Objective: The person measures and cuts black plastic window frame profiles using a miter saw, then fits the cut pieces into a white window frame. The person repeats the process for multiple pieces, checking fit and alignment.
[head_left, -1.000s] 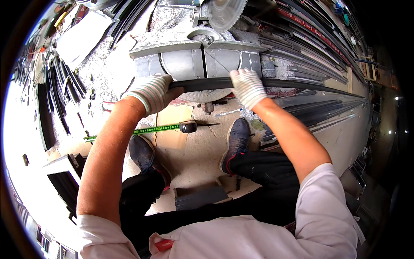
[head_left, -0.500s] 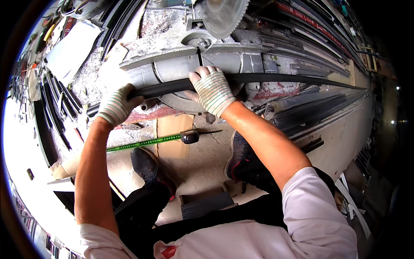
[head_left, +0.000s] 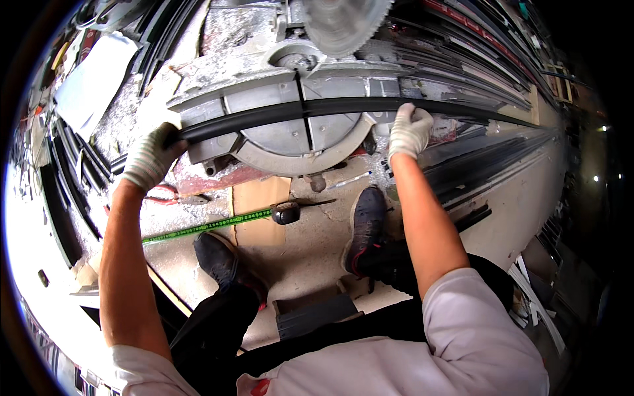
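A long black profile strip [head_left: 264, 116] lies across the grey metal table of a mitre saw [head_left: 340, 131], over its slot. My left hand [head_left: 152, 158], in a striped knit glove, is closed around the strip left of the saw table. My right hand [head_left: 409, 133], gloved alike, pinches the strip just right of the table. Above the far fence [head_left: 264, 78] hangs the toothed round saw blade [head_left: 347, 25], apart from the strip. The strip runs on past my right hand to the far right; its left end is partly hidden by my left hand.
A tape measure [head_left: 285, 212] with its green blade drawn out lies on cardboard before my feet. Red-handled pliers [head_left: 175, 195] and a pen [head_left: 350, 179] are nearby. Bundles of dark profiles [head_left: 489, 162] lie at right, more at left, beside a white sheet [head_left: 96, 86].
My right hand has moved right along the strip, from the saw's middle to past its table. My left hand has shifted slightly left. The strip now sits farther back, nearer the fence.
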Available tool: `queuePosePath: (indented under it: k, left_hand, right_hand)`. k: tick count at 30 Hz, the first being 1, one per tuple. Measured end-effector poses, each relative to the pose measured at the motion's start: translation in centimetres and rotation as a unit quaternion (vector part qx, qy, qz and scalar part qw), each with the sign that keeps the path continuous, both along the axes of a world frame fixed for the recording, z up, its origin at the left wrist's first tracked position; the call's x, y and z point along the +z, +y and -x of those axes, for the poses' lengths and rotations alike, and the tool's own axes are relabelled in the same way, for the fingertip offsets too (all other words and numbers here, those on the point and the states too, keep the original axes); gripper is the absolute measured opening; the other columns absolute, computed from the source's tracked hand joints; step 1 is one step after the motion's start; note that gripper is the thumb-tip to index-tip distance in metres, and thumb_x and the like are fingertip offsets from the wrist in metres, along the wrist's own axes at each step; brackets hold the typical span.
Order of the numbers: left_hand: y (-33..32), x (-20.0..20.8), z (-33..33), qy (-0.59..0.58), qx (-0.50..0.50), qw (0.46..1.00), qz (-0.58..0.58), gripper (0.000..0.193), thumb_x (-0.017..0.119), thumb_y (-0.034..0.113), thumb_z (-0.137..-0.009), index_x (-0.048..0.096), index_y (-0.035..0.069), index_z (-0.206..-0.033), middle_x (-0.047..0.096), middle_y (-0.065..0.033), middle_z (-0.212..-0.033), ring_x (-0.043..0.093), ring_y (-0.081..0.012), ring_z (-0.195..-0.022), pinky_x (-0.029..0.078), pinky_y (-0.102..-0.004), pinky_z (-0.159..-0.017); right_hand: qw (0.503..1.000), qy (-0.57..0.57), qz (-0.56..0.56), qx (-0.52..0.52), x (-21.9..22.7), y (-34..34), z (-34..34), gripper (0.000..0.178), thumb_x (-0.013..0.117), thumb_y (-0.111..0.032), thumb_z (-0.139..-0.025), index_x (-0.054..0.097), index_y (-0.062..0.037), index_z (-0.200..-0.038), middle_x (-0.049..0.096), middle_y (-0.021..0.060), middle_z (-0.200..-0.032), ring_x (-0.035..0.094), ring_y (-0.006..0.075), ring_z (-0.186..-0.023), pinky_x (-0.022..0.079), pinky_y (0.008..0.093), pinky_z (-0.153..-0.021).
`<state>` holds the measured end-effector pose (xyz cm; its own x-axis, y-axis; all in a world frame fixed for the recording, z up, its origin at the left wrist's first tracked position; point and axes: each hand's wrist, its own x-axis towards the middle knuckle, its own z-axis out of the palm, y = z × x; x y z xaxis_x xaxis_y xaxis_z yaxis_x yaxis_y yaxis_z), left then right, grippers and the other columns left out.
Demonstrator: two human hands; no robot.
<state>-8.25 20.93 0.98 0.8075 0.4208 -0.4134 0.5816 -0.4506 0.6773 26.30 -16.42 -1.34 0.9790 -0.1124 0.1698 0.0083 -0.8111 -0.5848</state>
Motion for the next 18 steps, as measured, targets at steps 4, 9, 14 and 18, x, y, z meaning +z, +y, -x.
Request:
queuePosePath:
  k: [4, 9, 14, 18]
  left_hand:
    - [0.6, -1.0, 1.0, -0.031, 0.024, 0.994, 0.1, 0.013, 0.065, 0.001, -0.096, 0.063, -0.001, -0.108, 0.053, 0.0006, -0.085, 0.047, -0.0118, -0.079, 0.046, -0.0307, -0.074]
    - [0.2, -2.2, 3.6, -0.045, 0.044, 0.998, 0.015, 0.014, 0.065, 0.002, -0.088, 0.059, 0.0, -0.1, 0.058, -0.0085, -0.079, 0.049, -0.0174, -0.072, 0.047, -0.0337, -0.069]
    - [-4.1, -2.6, 2.0, -0.022, 0.011, 1.0, -0.018, 0.013, 0.068, 0.003, -0.085, 0.059, 0.0, -0.094, 0.059, -0.0135, -0.076, 0.053, -0.0249, -0.068, 0.048, -0.0391, -0.068]
    - [-4.9, 2.9, 2.9, -0.019, 0.045, 0.999, -0.003, 0.018, 0.066, 0.003, -0.085, 0.06, -0.001, -0.101, 0.057, -0.0126, -0.077, 0.052, -0.0256, -0.07, 0.046, -0.0407, -0.068]
  right_hand:
    - [0.974, 0.178, -0.027, -0.14, -1.3, -2.1, -6.3, 0.083, 0.053, -0.063, -0.096, 0.057, 0.0097, -0.136, 0.061, 0.0315, -0.138, 0.06, 0.0422, -0.129, 0.047, 0.0484, -0.105]
    - [0.79, 0.302, -0.481, -0.229, -3.7, -0.1, -9.9, 0.073, 0.072, -0.056, -0.092, 0.045, -0.0182, -0.149, 0.058, 0.0101, -0.14, 0.059, 0.0278, -0.123, 0.053, 0.0481, -0.098]
    - [0.872, 0.216, -0.314, -0.308, -8.7, -9.2, -12.5, 0.073, 0.066, -0.055, -0.09, 0.059, 0.0036, -0.133, 0.065, 0.0246, -0.134, 0.065, 0.0373, -0.12, 0.051, 0.0447, -0.102]
    - [0.848, 0.18, -0.383, -0.319, -4.5, -6.3, -10.7, 0.069, 0.068, -0.055, -0.093, 0.059, -0.0005, -0.134, 0.07, 0.0169, -0.126, 0.068, 0.0305, -0.104, 0.054, 0.0409, -0.092]
